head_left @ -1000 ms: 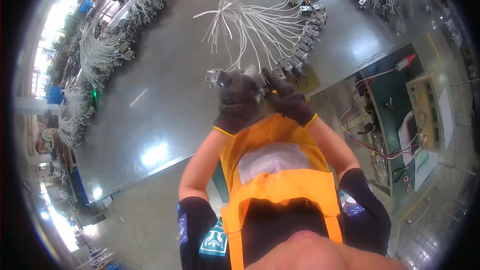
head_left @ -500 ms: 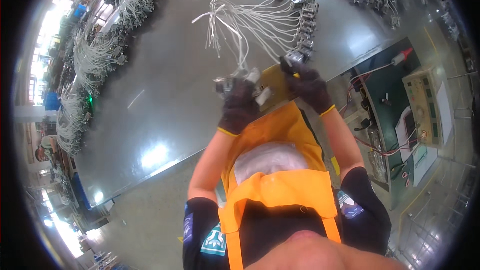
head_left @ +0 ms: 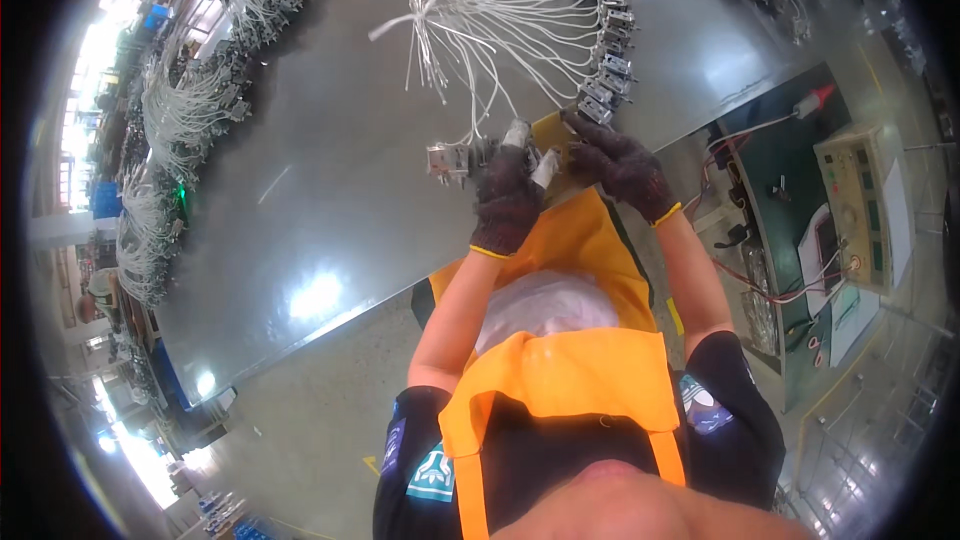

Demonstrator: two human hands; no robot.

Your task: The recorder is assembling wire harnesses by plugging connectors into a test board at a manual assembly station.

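My left hand [head_left: 508, 195], in a dark glove with white-covered fingertips, is curled at the table's near edge. Boxy metal parts [head_left: 450, 162] on white wires stick out from its left side; the fingers seem to wrap round them, though the grip is partly hidden. My right hand [head_left: 625, 175], also gloved, has its fingers stretched toward the near end of a curved row of metal parts [head_left: 615, 68]. Its fingertips are at or beside the nearest part; contact is unclear. White wires [head_left: 500, 25] fan from that row to a gathered bundle at the far left.
A brownish-yellow panel [head_left: 548, 130] lies at the table edge between my hands. More wired bunches [head_left: 190, 100] line the left edge of the metal table [head_left: 330, 140]. On the right, a dark side bench [head_left: 765, 175] carries a beige instrument [head_left: 860, 205], cables and a red-tipped probe [head_left: 815, 100].
My left hand has moved slightly right, showing more of the metal parts beside it. The right hand's fingers have straightened, and a yellow spot seen among them no longer shows.
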